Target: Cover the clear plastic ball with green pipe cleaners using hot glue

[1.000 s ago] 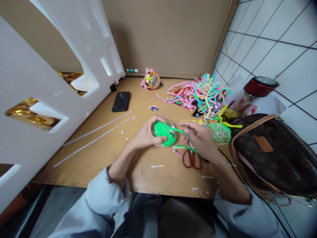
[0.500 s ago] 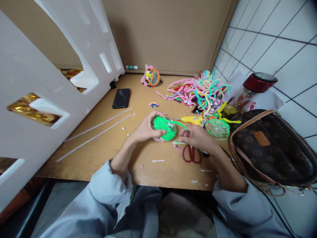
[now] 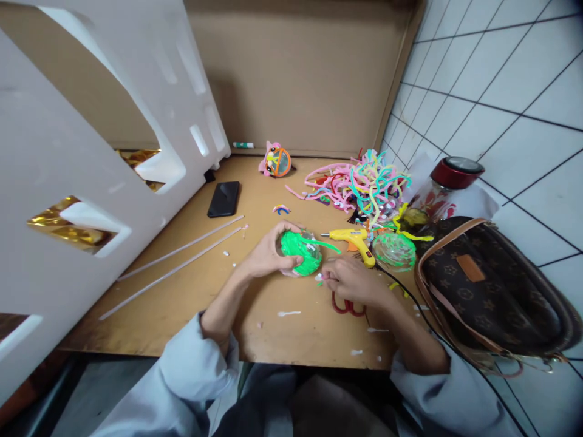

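Observation:
A clear round piece partly covered in bright green strands (image 3: 307,256) rests in my left hand (image 3: 272,252), whose fingers curve around its left side. A loose green strand sticks out from it to the right. My right hand (image 3: 348,279) is just below that strand's end, its fingers bent together; what they hold, if anything, is too small to make out. Red scissors (image 3: 348,305) lie partly under my right hand. Above it is a yellow glue gun (image 3: 353,240), pointing left. To its right sits another clear round piece with green lines (image 3: 394,250).
Colourful fuzzy strands (image 3: 364,182) are heaped at the back right, near a red-lidded bottle (image 3: 455,173) and a brown bag (image 3: 496,291). A phone (image 3: 223,199), two thin sticks (image 3: 182,246) and a white foam panel (image 3: 150,91) are on the left. An orange-and-pink figure (image 3: 276,161) stands behind.
My right hand has let go of the loose green strand and moved down, partly covering the scissors. The glue gun shows more fully. The whole view has shifted slightly.

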The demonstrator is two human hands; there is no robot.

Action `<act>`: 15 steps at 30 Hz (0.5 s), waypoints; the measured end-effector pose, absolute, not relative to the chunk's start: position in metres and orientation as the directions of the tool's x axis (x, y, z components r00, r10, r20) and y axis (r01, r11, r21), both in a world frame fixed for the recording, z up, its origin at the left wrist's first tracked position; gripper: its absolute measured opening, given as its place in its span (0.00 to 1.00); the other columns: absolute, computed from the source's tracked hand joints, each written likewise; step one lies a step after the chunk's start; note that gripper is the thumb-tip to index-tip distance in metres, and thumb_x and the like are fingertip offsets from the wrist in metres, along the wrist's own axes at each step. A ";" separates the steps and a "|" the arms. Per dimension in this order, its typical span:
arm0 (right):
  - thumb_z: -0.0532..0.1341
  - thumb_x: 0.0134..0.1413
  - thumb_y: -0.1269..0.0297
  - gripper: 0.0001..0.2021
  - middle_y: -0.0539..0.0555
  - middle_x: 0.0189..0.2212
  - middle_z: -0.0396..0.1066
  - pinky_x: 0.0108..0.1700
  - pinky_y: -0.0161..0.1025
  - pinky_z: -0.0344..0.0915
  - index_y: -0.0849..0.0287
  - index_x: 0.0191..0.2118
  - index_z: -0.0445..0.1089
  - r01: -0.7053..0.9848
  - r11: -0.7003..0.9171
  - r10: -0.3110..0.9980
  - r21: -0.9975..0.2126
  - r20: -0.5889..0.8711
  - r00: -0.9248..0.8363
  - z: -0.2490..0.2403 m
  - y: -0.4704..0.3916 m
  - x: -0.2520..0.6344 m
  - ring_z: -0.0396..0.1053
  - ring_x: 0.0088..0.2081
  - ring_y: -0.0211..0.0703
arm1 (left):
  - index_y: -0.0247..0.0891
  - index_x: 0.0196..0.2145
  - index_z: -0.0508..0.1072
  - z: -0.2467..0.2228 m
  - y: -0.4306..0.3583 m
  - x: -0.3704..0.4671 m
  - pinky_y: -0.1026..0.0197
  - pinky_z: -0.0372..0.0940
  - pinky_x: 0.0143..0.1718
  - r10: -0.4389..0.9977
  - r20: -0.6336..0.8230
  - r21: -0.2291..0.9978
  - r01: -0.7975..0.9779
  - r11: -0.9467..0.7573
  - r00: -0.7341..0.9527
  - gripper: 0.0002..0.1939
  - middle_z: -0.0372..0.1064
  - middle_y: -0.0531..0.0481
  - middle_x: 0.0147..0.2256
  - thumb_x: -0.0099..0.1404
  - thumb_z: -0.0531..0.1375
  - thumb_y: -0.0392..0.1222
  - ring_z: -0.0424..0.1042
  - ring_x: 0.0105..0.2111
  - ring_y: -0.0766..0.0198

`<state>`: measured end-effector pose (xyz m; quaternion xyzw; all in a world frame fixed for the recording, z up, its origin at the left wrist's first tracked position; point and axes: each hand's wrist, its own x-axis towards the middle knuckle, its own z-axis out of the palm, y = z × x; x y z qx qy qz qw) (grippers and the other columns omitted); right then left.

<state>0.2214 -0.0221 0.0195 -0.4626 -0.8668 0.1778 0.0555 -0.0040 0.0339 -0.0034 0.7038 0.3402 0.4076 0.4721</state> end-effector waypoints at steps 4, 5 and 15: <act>0.60 0.54 0.73 0.06 0.48 0.24 0.72 0.32 0.34 0.51 0.60 0.29 0.73 0.718 0.497 0.796 -0.487 -0.073 -0.600 0.026 -0.022 0.225 0.64 0.28 0.36 | 0.38 0.43 0.66 -0.002 0.032 -0.003 0.55 0.65 0.51 0.873 0.244 0.952 0.065 -0.298 0.422 0.30 0.69 0.41 0.52 0.44 0.73 0.45 0.70 0.50 0.53; 0.60 0.55 0.73 0.07 0.49 0.25 0.73 0.33 0.34 0.51 0.60 0.28 0.73 0.709 0.513 0.782 -0.484 -0.077 -0.618 0.026 -0.022 0.225 0.65 0.29 0.37 | 0.38 0.42 0.67 -0.002 0.031 -0.003 0.54 0.65 0.51 0.876 0.239 0.955 0.061 -0.289 0.418 0.30 0.69 0.41 0.52 0.44 0.73 0.45 0.70 0.50 0.53; 0.60 0.62 0.63 0.12 0.51 0.23 0.72 0.31 0.36 0.52 0.59 0.28 0.75 0.820 0.402 0.915 -0.407 0.211 -0.344 0.020 -0.015 0.230 0.66 0.27 0.40 | 0.37 0.43 0.67 0.002 0.023 0.003 0.48 0.64 0.55 0.852 0.239 0.962 0.008 -0.274 0.467 0.30 0.68 0.41 0.53 0.46 0.74 0.47 0.69 0.53 0.50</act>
